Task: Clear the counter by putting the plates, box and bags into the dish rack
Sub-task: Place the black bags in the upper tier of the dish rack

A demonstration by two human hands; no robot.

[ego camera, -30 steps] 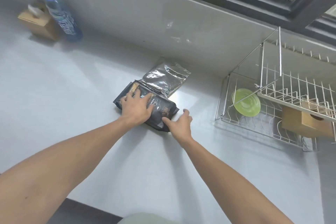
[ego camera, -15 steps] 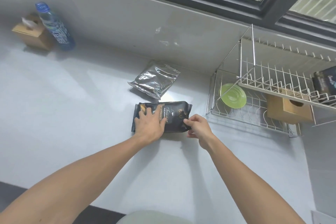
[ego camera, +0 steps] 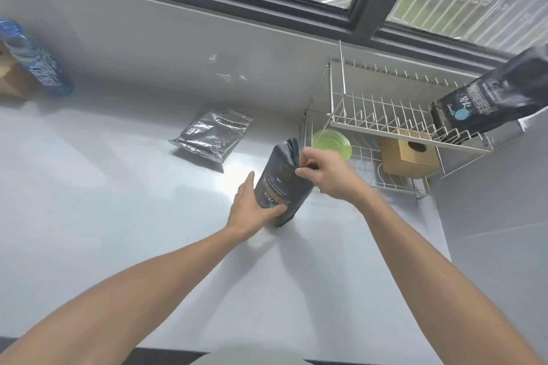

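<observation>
Black bag [ego camera: 280,187] upright on counter [ego camera: 118,201], right hand [ego camera: 323,173] pinching its top (folded), left hand [ego camera: 255,209] cupping its base.

Black bag [ego camera: 281,184] upright on counter [ego camera: 118,187], left hand [ego camera: 252,210] at base, right hand [ego camera: 323,172] pinching top. Silver bag [ego camera: 212,135] behind; dish rack [ego camera: 385,115] right.

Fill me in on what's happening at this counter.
A person is clearing the counter into the wire dish rack. Both hands are on a black bag, stood upright: the left hand steadies its base, the right hand pinches the top. A silver bag lies flat on the counter. In the rack, another black bag stands on the upper shelf; a green plate and a wooden box sit below.
</observation>
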